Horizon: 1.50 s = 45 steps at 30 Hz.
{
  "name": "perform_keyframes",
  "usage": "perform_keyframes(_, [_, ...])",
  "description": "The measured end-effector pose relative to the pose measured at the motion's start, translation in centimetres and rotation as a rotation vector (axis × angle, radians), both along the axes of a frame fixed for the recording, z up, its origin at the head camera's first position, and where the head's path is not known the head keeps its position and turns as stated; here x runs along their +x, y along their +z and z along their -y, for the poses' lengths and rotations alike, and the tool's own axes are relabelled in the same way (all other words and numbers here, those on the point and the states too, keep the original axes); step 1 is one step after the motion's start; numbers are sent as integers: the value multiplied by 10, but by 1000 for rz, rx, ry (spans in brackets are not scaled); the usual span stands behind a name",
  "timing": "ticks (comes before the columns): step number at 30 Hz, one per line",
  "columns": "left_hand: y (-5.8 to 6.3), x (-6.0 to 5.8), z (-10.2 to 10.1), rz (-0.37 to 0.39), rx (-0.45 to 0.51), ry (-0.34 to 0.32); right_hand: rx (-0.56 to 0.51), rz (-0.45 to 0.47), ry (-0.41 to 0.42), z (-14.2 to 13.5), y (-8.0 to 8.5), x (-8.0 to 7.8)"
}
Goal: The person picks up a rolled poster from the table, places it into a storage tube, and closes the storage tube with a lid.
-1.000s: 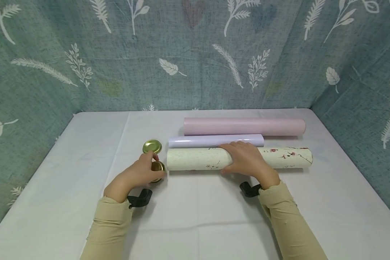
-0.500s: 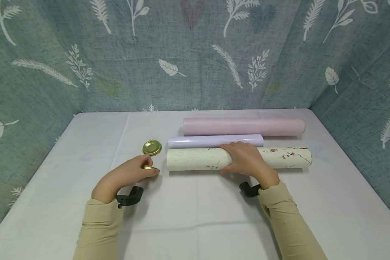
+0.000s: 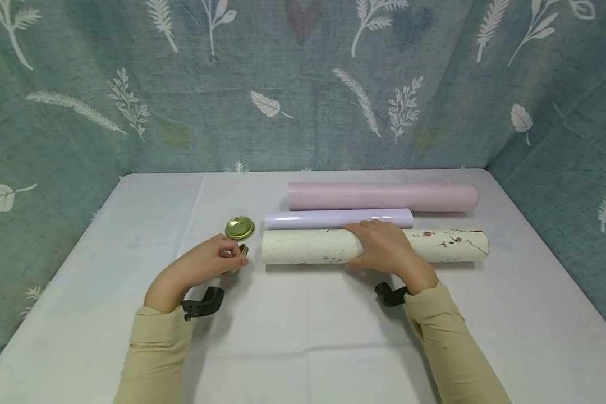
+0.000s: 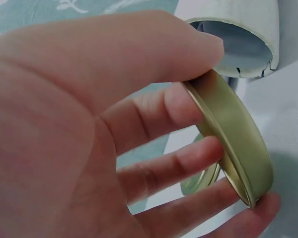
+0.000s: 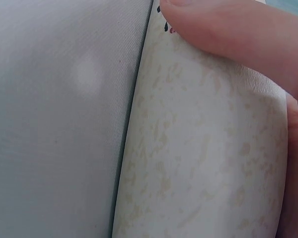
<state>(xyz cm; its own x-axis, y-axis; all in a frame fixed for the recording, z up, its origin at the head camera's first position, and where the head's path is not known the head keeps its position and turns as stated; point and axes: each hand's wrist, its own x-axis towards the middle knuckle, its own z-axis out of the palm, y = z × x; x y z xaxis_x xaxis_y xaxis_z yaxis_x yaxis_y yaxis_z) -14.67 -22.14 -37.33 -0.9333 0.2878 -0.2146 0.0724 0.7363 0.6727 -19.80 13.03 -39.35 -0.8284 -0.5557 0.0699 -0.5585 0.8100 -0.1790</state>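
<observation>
My left hand (image 3: 202,264) pinches a gold metal jar lid (image 4: 238,134) between thumb and fingers, its edge turned up. In the left wrist view the lid's rim faces the palm, and several fingertips lie along it. A second gold lid (image 3: 239,228) lies flat on the table just beyond that hand. My right hand (image 3: 384,247) grips a cream roll of floral-patterned paper (image 3: 303,247) near its middle. The thumb is on the near side and the fingers reach over the top. The right wrist view shows the thumb against the mottled surface.
Behind the cream roll lie a thin glossy lilac roll (image 3: 338,219) and a thicker pink roll (image 3: 379,197), roughly parallel. A white cloth covers the table (image 3: 303,348). A green leaf-patterned curtain (image 3: 303,112) encloses the back and sides.
My left hand has picked up the near lid, drawn it slightly left and turned it from flat to steeply tilted. My right hand has kept its grip on the cream roll.
</observation>
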Motion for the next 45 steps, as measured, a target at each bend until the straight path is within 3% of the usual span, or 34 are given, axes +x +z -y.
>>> perform_keyframes(8, [-4, -7, -3, 72, 99, 29, -3, -13, 5, -2, 1, 0])
perform_keyframes(18, [-10, -7, -3, 94, 136, 46, -12, -11, 16, 0, 1, -2])
perform_keyframes(28, [-18, -10, -9, 112, 356, 161, -29, -18, 17, 3, -2, -3])
perform_keyframes(38, [-31, -15, -7, 167, 631, 152, -11, -4, 16, 2, 1, -2])
perform_keyframes(45, [-27, -14, -12, 201, 758, 113, -29, -6, 15, -3, -1, -2])
